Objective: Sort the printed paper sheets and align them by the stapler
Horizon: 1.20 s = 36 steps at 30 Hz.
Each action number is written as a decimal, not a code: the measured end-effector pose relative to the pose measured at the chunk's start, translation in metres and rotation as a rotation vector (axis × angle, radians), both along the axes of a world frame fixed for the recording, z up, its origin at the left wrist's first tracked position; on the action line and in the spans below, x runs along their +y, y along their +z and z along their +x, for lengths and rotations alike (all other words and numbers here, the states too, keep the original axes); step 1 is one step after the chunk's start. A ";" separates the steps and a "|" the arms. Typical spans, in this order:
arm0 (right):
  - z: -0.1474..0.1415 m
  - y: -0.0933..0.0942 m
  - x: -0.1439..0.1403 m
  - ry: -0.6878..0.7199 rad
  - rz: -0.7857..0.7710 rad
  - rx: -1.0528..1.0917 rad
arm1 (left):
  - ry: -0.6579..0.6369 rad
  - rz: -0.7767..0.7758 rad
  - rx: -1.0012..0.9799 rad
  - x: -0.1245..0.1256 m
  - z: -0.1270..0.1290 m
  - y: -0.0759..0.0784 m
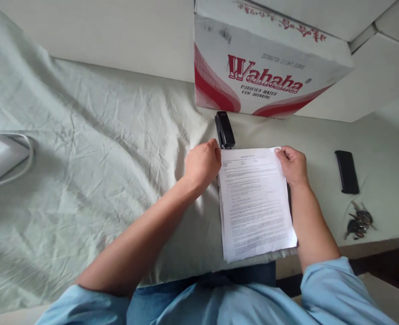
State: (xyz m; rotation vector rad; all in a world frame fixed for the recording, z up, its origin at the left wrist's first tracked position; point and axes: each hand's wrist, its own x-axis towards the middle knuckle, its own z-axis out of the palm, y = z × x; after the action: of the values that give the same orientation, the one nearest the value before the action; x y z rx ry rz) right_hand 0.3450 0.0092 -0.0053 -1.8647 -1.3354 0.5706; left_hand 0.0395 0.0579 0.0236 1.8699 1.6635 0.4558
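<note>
A stack of printed papers (258,203) lies in front of me, its lower edge near the table's front edge. My left hand (204,163) is closed at the top left corner of the papers, its fingertips mostly hidden. At the top right corner, my right hand (292,164) pinches the papers between thumb and fingers. Just beyond the upper left corner stands a black stapler (225,130), close to my left hand and touched by neither hand.
A Wahaha water carton (270,67) stands against the wall behind the stapler. On the right lie a black phone (347,172) and a bunch of keys (360,222). A white object with a cable (5,155) sits at the far left. Wrinkled pale cloth (84,180) covers the left side.
</note>
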 end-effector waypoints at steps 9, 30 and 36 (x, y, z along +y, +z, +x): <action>-0.002 -0.007 0.002 -0.042 0.049 -0.019 | -0.059 0.016 -0.155 0.017 0.001 -0.006; -0.005 -0.007 -0.002 -0.042 0.071 -0.048 | -0.057 0.289 -0.253 0.009 -0.002 -0.025; -0.004 -0.007 -0.003 -0.049 0.069 -0.013 | -0.266 0.206 -0.356 0.015 -0.008 -0.020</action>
State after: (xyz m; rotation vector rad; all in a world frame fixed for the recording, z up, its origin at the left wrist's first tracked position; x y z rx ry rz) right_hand 0.3406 0.0063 -0.0121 -1.8423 -1.2979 0.4821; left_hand 0.0314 0.0729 0.0035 1.9809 1.1525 0.8166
